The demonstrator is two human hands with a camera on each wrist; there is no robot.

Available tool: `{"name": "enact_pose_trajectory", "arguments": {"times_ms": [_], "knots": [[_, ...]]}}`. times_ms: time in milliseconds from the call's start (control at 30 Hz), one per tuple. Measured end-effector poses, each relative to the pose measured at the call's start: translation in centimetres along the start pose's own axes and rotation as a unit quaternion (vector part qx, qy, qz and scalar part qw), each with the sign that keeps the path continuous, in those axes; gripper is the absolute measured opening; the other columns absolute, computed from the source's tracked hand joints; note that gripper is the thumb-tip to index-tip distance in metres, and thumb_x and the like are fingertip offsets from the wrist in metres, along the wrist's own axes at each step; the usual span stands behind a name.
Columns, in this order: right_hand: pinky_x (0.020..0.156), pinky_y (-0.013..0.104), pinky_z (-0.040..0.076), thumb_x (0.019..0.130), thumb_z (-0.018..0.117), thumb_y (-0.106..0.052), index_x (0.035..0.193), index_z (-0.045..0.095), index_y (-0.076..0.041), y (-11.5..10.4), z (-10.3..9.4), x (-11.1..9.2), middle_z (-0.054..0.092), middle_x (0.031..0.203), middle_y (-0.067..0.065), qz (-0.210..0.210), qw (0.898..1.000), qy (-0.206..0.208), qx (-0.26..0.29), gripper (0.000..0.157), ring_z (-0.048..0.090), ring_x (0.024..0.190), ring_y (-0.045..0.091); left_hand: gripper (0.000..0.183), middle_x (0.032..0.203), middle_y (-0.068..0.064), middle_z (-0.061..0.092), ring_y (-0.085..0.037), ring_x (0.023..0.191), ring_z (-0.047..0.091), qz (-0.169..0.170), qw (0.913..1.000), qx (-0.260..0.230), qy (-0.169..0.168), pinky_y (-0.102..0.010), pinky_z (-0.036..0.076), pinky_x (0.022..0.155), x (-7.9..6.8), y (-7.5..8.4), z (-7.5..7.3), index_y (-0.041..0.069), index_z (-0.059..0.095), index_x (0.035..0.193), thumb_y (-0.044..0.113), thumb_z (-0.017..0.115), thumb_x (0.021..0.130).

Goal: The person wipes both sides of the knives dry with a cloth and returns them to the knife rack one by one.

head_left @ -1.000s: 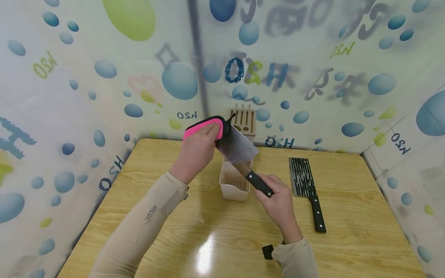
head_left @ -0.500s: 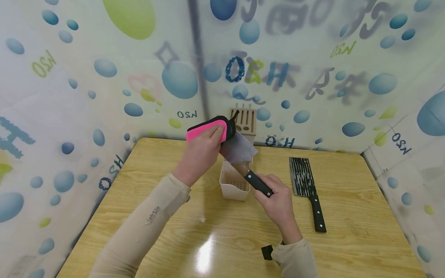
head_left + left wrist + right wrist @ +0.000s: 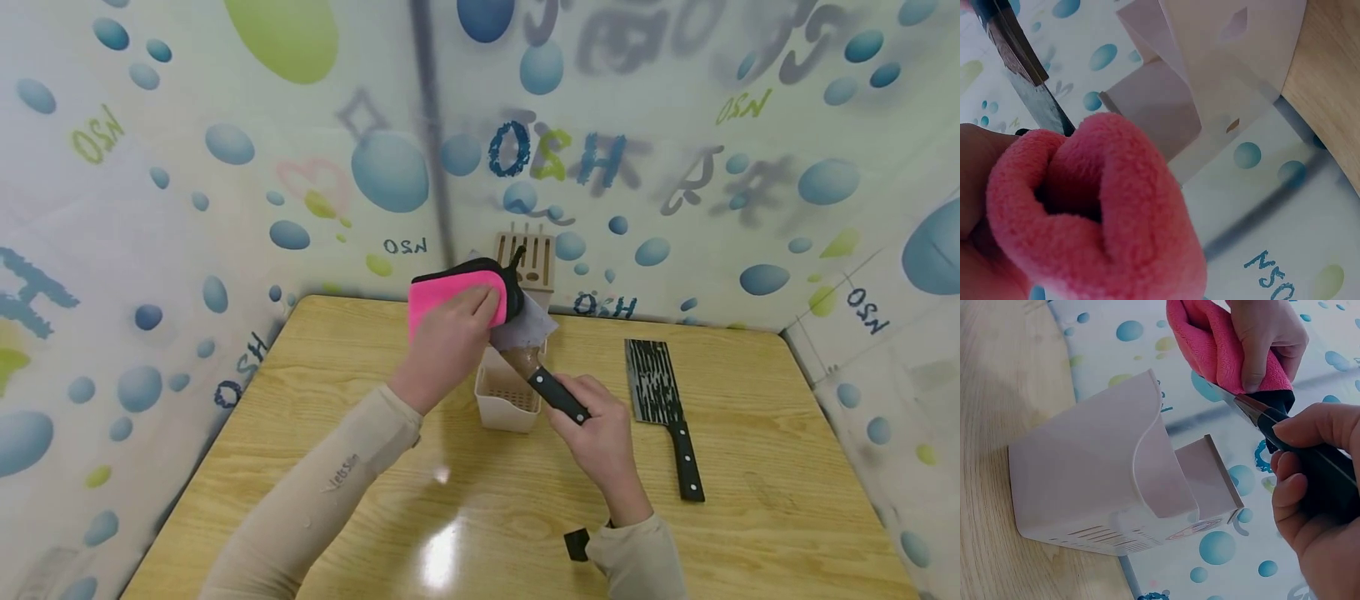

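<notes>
My right hand (image 3: 596,425) grips the black handle of a cleaver (image 3: 527,325), whose blade slants up to the left above the table. With the left hand (image 3: 450,342) I pinch a folded pink cloth (image 3: 442,293) with black edging around the blade. The cloth hides much of the blade. In the left wrist view the pink cloth (image 3: 1141,206) bulges in thick folds, and part of the blade (image 3: 1041,106) shows behind it. The right wrist view shows the left thumb pressing the cloth (image 3: 1216,344) beside the handle (image 3: 1304,456).
A beige knife holder (image 3: 508,412) with a slotted top (image 3: 534,260) stands behind and below the hands. A second cleaver (image 3: 651,383) with black streaks on its blade lies on the wooden table (image 3: 757,433) at right. A patterned wall covering (image 3: 645,183) borders the table.
My left hand and the cloth have slid to the right along the blade toward its handle end, covering more of it. The right hand and cleaver have hardly moved.
</notes>
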State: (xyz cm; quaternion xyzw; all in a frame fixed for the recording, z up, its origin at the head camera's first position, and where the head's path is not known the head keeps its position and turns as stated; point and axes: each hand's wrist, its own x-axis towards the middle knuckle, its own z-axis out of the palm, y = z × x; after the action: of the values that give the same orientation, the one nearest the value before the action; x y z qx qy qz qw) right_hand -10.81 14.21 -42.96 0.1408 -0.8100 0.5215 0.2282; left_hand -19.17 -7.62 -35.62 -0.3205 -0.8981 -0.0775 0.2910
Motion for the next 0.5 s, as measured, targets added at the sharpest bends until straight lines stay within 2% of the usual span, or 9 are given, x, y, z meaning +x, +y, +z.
{"name": "enact_pose_trajectory", "arguments": {"times_ms": [200, 500], "knots": [[0.059, 0.025, 0.047, 0.082, 0.081, 0.003, 0.115, 0.079, -0.007, 0.0, 0.0, 0.0, 0.073, 0.093, 0.006, -0.001, 1.0, 0.001, -0.004, 0.035, 0.059, 0.073, 0.016, 0.039, 0.123, -0.016, 0.071, -0.028, 0.114, 0.07, 0.01, 0.9999, -0.007, -0.008, -0.037, 0.06, 0.096, -0.1, 0.6, 0.0, -0.002, 0.068, 0.129, -0.002, 0.072, 0.09], [0.06, 0.034, 0.052, 0.083, 0.08, 0.002, 0.116, 0.079, -0.007, -0.1, -0.1, 0.1, 0.074, 0.095, 0.006, 0.004, 1.0, 0.001, -0.002, 0.034, 0.061, 0.075, 0.017, 0.034, 0.122, -0.016, 0.072, -0.027, 0.112, 0.071, 0.036, 0.999, 0.019, -0.016, -0.034, 0.06, 0.096, -0.2, 1.9, -0.3, -0.003, 0.069, 0.126, -0.004, 0.07, 0.092]]}}
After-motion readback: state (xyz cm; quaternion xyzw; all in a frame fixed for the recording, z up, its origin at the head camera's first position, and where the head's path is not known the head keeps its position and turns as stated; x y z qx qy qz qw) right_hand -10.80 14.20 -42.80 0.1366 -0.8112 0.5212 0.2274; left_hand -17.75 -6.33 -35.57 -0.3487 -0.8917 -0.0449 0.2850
